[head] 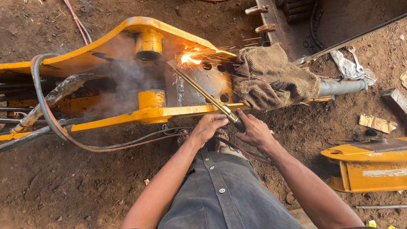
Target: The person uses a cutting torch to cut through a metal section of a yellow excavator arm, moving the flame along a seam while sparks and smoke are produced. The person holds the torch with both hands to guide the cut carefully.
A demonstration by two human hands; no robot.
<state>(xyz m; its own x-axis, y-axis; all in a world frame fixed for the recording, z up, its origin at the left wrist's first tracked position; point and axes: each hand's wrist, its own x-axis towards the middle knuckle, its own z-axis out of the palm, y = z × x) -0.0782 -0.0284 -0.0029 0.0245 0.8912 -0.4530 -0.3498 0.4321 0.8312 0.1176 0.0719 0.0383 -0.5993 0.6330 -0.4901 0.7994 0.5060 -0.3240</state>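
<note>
Bare brown dirt ground [63, 186] lies underfoot outdoors. Left hand [207, 127] and right hand [254, 130] each have their grip clamped on the cutting torch [203, 93], whose tip throws sparks [190, 58] on the yellow steel housing [127, 63], beside a burlap cloth [273, 78].

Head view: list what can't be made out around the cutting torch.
- Torch tip: hidden by glare and sparks.
- Yellow steel part: inside veiled by smoke, far end under burlap cloth, left end cut off by the frame.
- Torch handle: covered by left hand and right hand.
</note>
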